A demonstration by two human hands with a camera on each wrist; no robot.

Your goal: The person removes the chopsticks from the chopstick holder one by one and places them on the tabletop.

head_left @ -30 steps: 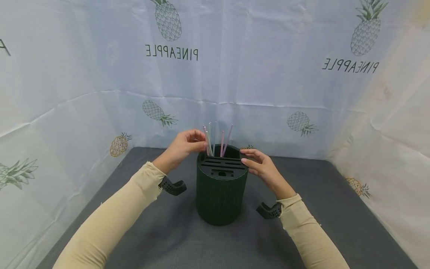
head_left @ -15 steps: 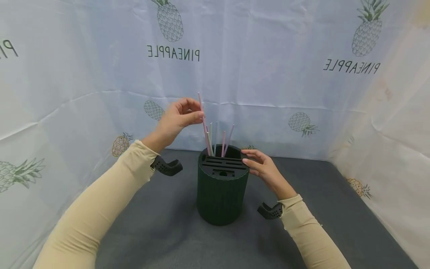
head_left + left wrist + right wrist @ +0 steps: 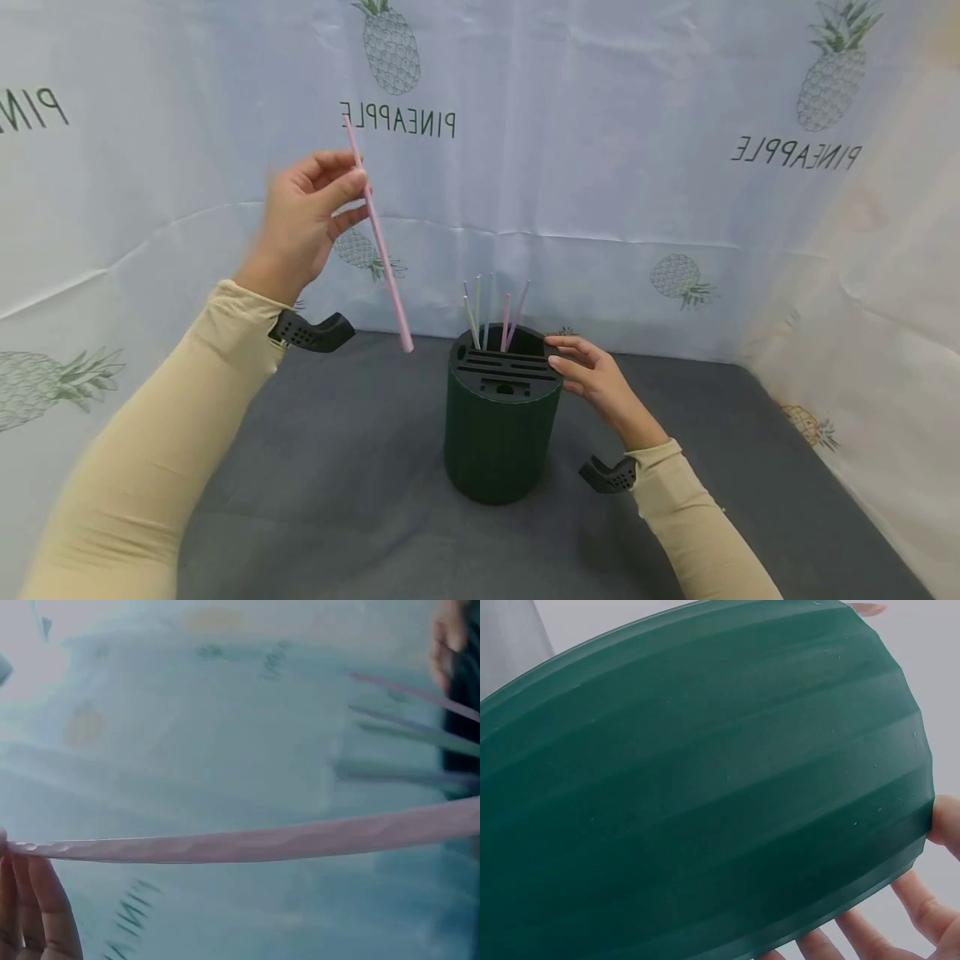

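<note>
My left hand, raised to the left of the dark green knife block, pinches a pink chopstick near its thin upper end. The thicker end slants down to the right, above the table. The left wrist view has the chopstick running across, with fingertips at its thin end. My right hand holds the block at its right upper rim, thumb and fingers against it. In the right wrist view the block's ribbed green side fills most of the picture. Several thin pastel chopsticks stand in the block's rear opening.
A dark grey cloth covers the table under the block. White curtains printed with pineapples hang at the back and both sides. Flat slots cross the front part of the block's black top.
My left hand has pulled the pink chopstick up out of the block and carried it up and left. The right hand stays at the rim, and the block stands where it was.
</note>
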